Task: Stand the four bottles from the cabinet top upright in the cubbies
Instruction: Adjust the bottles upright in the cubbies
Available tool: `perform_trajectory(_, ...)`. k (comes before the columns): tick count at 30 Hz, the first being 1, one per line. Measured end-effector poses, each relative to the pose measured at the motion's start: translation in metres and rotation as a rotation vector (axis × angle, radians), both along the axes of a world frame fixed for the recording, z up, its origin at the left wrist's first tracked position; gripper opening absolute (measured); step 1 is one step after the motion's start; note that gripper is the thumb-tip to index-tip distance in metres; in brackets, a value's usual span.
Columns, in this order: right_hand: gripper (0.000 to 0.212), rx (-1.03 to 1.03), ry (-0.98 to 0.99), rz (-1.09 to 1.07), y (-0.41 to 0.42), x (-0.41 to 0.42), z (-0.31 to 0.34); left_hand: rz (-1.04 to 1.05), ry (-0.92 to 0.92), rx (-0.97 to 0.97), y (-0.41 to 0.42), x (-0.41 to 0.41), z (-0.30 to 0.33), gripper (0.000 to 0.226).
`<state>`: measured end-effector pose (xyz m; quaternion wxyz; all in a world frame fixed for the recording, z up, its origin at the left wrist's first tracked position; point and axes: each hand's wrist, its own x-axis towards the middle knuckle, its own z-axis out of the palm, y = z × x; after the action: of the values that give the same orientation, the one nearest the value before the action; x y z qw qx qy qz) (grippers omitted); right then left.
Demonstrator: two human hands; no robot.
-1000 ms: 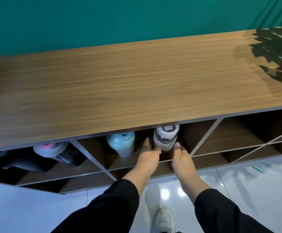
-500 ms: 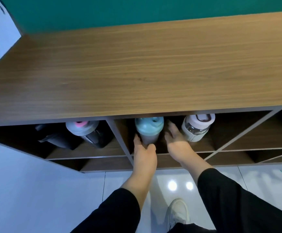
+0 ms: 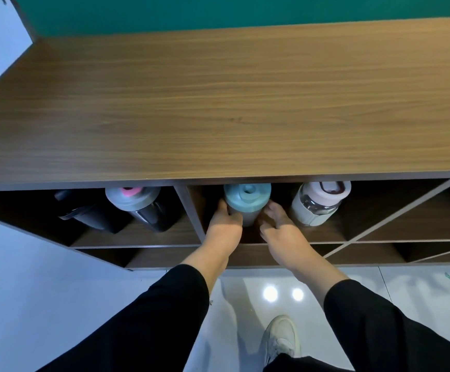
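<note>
A teal-lidded bottle [image 3: 246, 198] stands upright in the middle cubby [image 3: 358, 232]. My left hand [image 3: 225, 226] and my right hand [image 3: 280, 226] wrap its body from either side. To its right in the same cubby stands a clear bottle with a pale pink lid [image 3: 320, 201]. In the left cubby are a dark bottle with a grey lid and pink cap [image 3: 135, 200] and a black bottle [image 3: 84, 210] further left, half hidden in shadow. The wooden cabinet top [image 3: 224, 108] carries no bottles.
A dividing panel [image 3: 189, 208] separates the left and middle cubbies. Slanted dividers [image 3: 396, 216] form compartments to the right, with a lower shelf row beneath. A teal wall runs behind the cabinet. My white shoe [image 3: 280, 336] stands on the glossy white floor.
Both hands left the pink-lidded bottle and shifted left onto the teal-lidded bottle. The view also panned left along the cabinet.
</note>
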<state>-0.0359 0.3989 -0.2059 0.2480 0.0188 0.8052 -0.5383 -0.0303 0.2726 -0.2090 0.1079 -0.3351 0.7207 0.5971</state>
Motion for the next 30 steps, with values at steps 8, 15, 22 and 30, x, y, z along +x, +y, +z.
perform_trajectory(8,0.06,0.057,-0.032,-0.035,0.004,0.004,-0.004,-0.038,-0.043,0.013,0.001,0.0,-0.001,0.053)
perform_trajectory(15,0.031,0.261,-0.151,0.136,-0.001,0.019,0.014,0.14,-0.164,0.389,0.001,0.09,0.012,0.034)
perform_trajectory(22,0.033,0.225,-0.081,0.665,-0.07,0.063,0.026,0.524,-0.015,0.264,-0.082,0.13,0.04,0.029)
perform_trajectory(30,0.076,0.172,0.036,0.278,-0.171,0.054,0.005,0.418,0.112,0.085,-0.135,0.1,0.04,0.072)
